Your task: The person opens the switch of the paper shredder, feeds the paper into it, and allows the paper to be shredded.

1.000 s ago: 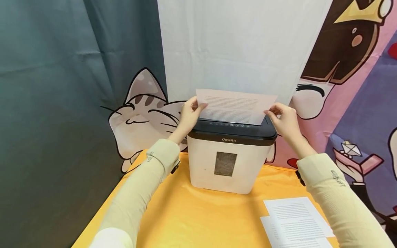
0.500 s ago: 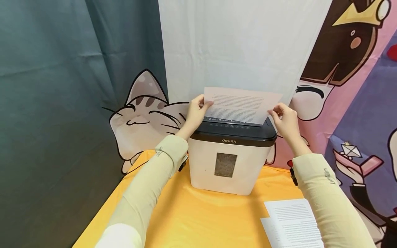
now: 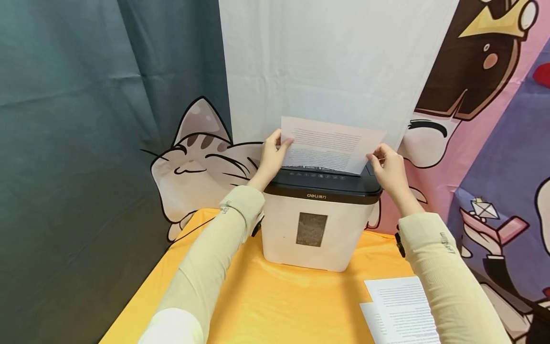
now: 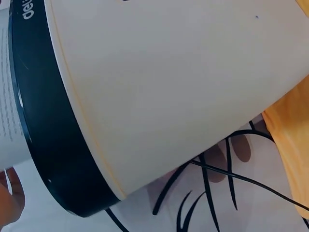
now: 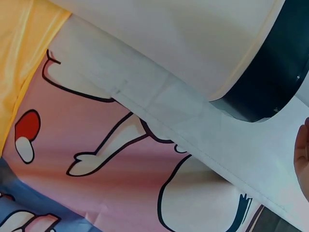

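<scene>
A sheet of printed paper (image 3: 328, 143) stands upright at the black top of a white paper shredder (image 3: 281, 229) in the head view. My left hand (image 3: 270, 155) pinches the sheet's left edge between thumb and fingers. At the right edge, my right hand (image 3: 390, 167) pinches the lower corner area. The bottom of the sheet meets the shredder's lid; whether it is inside the slot cannot be told. In the left wrist view, part of the left hand (image 4: 10, 198) shows beside the paper. Only a sliver of the right hand (image 5: 302, 159) shows in the right wrist view.
More printed sheets (image 3: 401, 306) lie overlapping on the yellow tablecloth (image 3: 296, 306) at front right, partly hidden by the right sleeve. A black cord (image 4: 241, 176) runs beside the shredder. A cartoon-printed backdrop (image 3: 193, 181) and a white cloth panel (image 3: 335, 57) hang behind.
The sheet and my left hand shift right, then slightly back left. The sheet's top edge rises a little. My right hand drifts right, then left, still pinching the paper.
</scene>
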Action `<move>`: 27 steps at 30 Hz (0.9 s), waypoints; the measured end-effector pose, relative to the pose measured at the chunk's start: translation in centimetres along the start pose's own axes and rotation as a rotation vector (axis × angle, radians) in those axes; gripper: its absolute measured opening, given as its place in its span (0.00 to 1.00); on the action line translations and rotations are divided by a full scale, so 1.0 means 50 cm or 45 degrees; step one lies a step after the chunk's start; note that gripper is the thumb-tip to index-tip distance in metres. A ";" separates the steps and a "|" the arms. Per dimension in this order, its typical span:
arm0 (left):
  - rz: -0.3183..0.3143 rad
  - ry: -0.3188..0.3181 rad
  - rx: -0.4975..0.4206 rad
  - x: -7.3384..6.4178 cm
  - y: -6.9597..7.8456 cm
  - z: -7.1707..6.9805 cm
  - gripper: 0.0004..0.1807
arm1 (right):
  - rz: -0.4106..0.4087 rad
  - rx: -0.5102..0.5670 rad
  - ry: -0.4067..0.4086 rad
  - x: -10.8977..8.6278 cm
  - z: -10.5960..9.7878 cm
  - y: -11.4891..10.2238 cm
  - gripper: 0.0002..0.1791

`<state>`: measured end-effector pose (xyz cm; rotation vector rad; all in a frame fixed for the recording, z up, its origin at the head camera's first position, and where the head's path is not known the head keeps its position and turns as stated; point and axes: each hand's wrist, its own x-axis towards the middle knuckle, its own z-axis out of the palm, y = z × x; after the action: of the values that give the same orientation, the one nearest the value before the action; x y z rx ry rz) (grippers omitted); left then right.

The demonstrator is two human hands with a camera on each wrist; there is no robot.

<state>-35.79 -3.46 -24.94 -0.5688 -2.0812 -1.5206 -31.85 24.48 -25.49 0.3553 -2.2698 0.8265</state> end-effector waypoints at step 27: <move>-0.011 -0.037 0.028 -0.012 -0.032 -0.023 0.11 | -0.030 0.040 -0.048 -0.009 0.010 0.002 0.08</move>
<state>-36.10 -5.04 -26.21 -0.5775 -2.1226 -1.5010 -31.81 24.26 -26.12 0.4144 -2.2855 0.8504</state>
